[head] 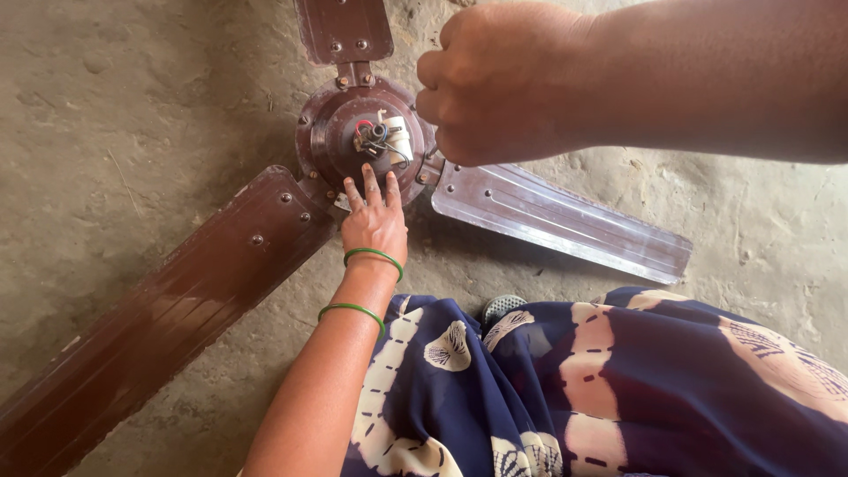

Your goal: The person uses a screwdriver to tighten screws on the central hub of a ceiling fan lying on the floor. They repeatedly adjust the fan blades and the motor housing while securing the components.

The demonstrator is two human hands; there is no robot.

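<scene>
Lying flat on the bare concrete floor [132,97], a brown ceiling fan is what we have under our hands. Its round motor hub [364,141] sits near the top middle of the view, with a small white part and a knot of red and dark wires [382,137] sticking up from its centre. Three blades spread from the hub: a long one [168,318] runs down to the lower left corner, a second [565,221] reaches to the right, and the third [343,28] goes up out of view.

Our left hand [375,221] is released and flat, its fingertips [371,181] pressed on the near rim of the hub, just below the wires. Two green bangles [371,256] ring that wrist and forearm.

Our right hand [495,84] hangs close to the camera above the hub's right side, curled into a fist; we cannot tell whether anything is inside it.

Nearest to us, dark blue cloth with a cream pattern [618,389] fills the lower right, and a bit of a shoe [503,306] peeks out at its upper edge.
</scene>
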